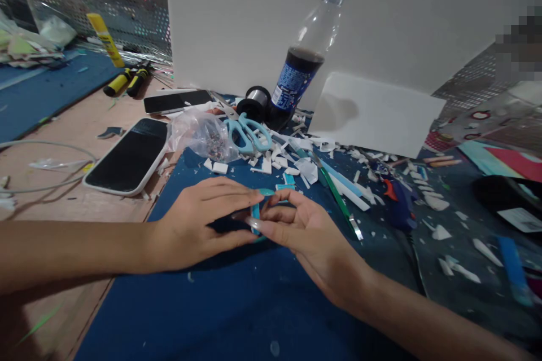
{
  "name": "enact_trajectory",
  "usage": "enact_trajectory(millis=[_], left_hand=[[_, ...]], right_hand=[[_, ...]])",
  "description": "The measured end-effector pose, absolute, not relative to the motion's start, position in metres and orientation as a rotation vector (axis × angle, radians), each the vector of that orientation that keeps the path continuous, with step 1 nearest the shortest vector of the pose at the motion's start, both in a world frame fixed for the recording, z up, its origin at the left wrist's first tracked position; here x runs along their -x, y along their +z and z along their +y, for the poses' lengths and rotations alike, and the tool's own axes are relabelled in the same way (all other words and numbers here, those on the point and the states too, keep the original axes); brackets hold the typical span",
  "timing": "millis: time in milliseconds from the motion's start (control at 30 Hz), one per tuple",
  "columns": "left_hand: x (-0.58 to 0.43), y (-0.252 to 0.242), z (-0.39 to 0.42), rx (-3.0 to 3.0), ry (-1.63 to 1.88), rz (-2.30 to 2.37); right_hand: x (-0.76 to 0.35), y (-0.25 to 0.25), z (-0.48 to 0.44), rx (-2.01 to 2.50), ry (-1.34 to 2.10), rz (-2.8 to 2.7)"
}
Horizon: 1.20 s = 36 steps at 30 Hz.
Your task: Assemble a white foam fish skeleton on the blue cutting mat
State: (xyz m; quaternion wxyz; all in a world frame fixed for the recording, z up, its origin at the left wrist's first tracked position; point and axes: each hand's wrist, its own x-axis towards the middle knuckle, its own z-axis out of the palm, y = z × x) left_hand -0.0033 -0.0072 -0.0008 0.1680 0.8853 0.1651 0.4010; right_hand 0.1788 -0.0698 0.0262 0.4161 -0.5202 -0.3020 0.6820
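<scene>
Over the dark blue mat (203, 310), both hands meet at a small light-blue piece (255, 213), a narrow strip between teal edges at top and bottom. My left hand (207, 220) is closed on it from the left, fingertips at its upper edge and thumb at its lower edge. From the right, my right hand (305, 231) pinches the strip with its thumb across the front. My fingers cover part of the piece, so its full shape is hidden. Just behind the fingertips lies another small blue-and-white piece (288, 179).
Behind are light-blue scissors (249, 134), a plastic bag (201, 132), a wire spool (254, 102) and a cola bottle (296, 76). To the right lie a green craft knife (336, 192), a glue gun (400, 203) and white scraps. A phone (129, 157) lies left.
</scene>
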Motion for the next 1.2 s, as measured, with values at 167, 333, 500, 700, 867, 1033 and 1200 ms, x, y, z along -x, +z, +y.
enact_trajectory(millis=[167,333,500,700,867,1033,1200], left_hand=[[0.013,0.005,-0.011,-2.654,1.125,0.379],[0.015,0.005,-0.012,-2.691,1.046,0.314],[0.012,-0.001,-0.009,-2.695,0.985,0.276],[0.013,-0.004,-0.006,-2.622,0.972,0.432],[0.009,-0.005,-0.003,-2.587,0.968,0.461],[0.009,-0.006,-0.002,-2.543,0.995,0.465],[0.009,-0.004,-0.004,-2.549,0.988,0.490]], right_hand=[[-0.173,0.030,-0.083,1.332,1.685,-0.905],[-0.177,0.030,-0.085,1.342,1.594,-1.278],[-0.182,0.022,-0.082,1.283,1.430,-1.483],[-0.182,0.023,-0.077,1.301,1.462,-1.445],[-0.180,0.025,-0.073,1.362,1.480,-1.371],[-0.179,0.025,-0.073,1.386,1.484,-1.277],[-0.179,0.023,-0.074,1.375,1.598,-1.115]])
